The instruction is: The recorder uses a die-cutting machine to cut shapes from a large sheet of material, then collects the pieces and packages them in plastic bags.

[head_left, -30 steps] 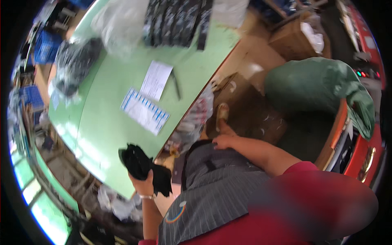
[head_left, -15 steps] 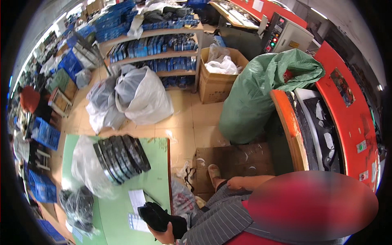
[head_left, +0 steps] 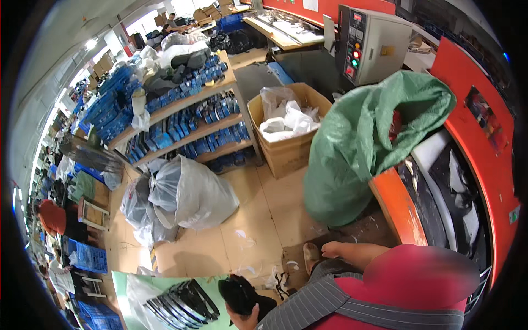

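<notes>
My left hand (head_left: 242,318) is at the lower edge, closed around a black bundle (head_left: 238,294) of soft, dark material. What the bundle is made up of cannot be told. Beside it on the green table (head_left: 212,283) lies a row of curved black pieces (head_left: 184,303), partly on clear plastic wrapping (head_left: 137,300). Away from the table, my right hand (head_left: 330,249) is low by my knee and sandalled foot (head_left: 311,256). Its fingers are loosely bent, with nothing seen in them.
A green sack (head_left: 346,165) stands ahead on the right beside a red-fronted machine (head_left: 467,159). Beyond are an open carton (head_left: 286,151), white bags (head_left: 206,195) and a shelf (head_left: 170,151) of blue items. Blue crates (head_left: 91,256) and people are on the far left. A control box (head_left: 379,47) shows lit buttons.
The view has tilted upward, so the table sits lower and is partly cut off. The black bundle stays in my left hand; my right hand stays near my knee.
</notes>
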`<state>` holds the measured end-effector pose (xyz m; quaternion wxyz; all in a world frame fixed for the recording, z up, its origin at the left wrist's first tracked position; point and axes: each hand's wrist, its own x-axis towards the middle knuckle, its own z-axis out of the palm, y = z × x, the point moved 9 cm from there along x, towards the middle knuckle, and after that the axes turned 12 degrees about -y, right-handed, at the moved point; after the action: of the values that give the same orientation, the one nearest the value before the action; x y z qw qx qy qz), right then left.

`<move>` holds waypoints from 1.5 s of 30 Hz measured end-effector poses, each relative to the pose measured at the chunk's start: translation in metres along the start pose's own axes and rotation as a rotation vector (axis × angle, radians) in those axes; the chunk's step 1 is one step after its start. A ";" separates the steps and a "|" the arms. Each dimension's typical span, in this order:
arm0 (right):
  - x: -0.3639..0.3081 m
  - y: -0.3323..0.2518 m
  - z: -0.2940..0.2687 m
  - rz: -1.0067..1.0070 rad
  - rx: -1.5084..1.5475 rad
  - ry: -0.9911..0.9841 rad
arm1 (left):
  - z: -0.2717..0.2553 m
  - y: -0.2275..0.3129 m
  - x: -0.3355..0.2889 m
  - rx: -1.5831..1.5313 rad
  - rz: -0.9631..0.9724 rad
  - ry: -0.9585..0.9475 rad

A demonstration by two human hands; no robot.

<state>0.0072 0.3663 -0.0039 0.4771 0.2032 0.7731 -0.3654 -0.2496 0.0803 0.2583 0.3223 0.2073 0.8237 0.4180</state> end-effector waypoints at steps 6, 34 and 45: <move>-0.020 0.098 -0.117 0.142 0.253 0.237 | 0.034 0.115 0.086 0.159 0.426 -0.014; 0.054 0.254 -0.546 0.073 0.963 1.292 | 0.083 0.164 0.554 0.679 0.717 -0.274; 0.108 0.535 -0.616 0.639 1.187 1.236 | 0.243 0.266 0.693 0.830 0.565 -0.605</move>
<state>-0.0507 1.1784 -0.1269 -0.1260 0.7790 0.4831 -0.3795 -0.5487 0.7890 0.1214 0.3110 0.6378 0.7027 0.0524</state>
